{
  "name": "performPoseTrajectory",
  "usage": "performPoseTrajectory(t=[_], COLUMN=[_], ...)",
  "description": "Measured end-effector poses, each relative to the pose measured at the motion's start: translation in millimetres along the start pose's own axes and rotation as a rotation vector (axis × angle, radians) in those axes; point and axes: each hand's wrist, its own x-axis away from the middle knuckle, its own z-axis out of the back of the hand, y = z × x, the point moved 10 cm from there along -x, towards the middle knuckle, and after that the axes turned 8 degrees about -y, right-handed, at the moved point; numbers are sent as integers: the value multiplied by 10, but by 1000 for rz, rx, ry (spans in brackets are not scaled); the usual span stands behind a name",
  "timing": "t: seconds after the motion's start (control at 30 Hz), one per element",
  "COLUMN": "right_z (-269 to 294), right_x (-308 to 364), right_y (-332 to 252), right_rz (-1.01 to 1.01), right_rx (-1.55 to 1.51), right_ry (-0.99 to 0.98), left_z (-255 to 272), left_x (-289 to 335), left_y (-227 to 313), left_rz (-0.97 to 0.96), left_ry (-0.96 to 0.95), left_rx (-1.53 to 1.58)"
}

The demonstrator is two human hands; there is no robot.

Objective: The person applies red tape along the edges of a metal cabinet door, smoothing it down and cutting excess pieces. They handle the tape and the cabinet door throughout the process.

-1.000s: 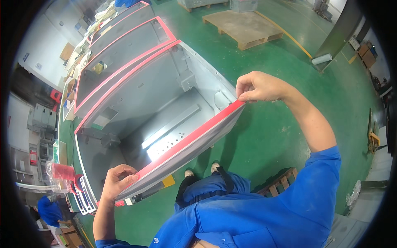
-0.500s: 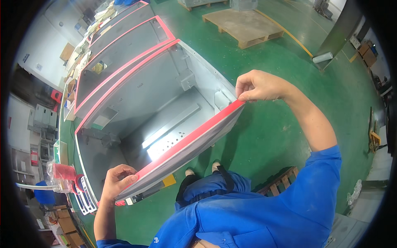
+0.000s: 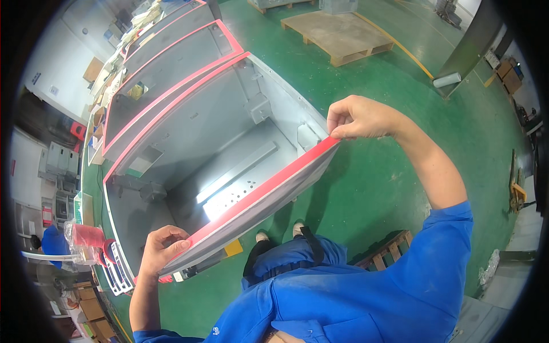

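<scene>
A grey open metal cabinet body (image 3: 197, 123) lies in front of me, its hollow inside facing up. Along its near rim runs a strip of red tape (image 3: 260, 193). The strip's right end, at the near right corner, is pinched between the thumb and fingers of my right hand (image 3: 363, 119). Near the left end of the same rim, my left hand (image 3: 163, 248) grips the strip, thumb on top and fingers curled. Red tape also lines the far rim. Whether the near strip is fully stuck down I cannot tell.
More red-edged grey cabinets (image 3: 171, 74) stand in a row behind. Rolls of red tape (image 3: 107, 251) and a plastic-wrapped red roll (image 3: 86, 235) sit at the left. A wooden pallet (image 3: 337, 34) lies on the green floor ahead; a slatted wooden piece (image 3: 389, 251) is by my right side.
Both hands keep their places on the red tape, with barely any shift. At the far left, a blue shape beside the wrapped roll has moved up in the view.
</scene>
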Motion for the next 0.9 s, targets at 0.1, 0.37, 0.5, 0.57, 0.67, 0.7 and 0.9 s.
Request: performPoseTrajectory(t=[0.1,0.37,0.5,0.57,0.67,0.7,0.9], right_z=[-1,8,3,3,6,7,12], right_x=[-2,-11,-9,-11,-12,-13,-12], right_y=[-6,21,10,17,19,8,-10], right_rz=[6,7,-14,-22,-23,-20,-25], right_rx=[0,38,25,21,31,42,63], right_ry=[6,17,7,6,8,8,13], left_z=[-1,-2,-5,-6,-3,-1,13], left_x=[-1,-4,3,1,0,3,4], left_y=[12,23,34,39,35,31,15], left_rz=[-8,-13,-17,-21,-25,-29,-40], left_ry=[0,2,-2,-3,-3,-1,10], left_rx=[-10,-17,-21,-26,-28,-24,-50])
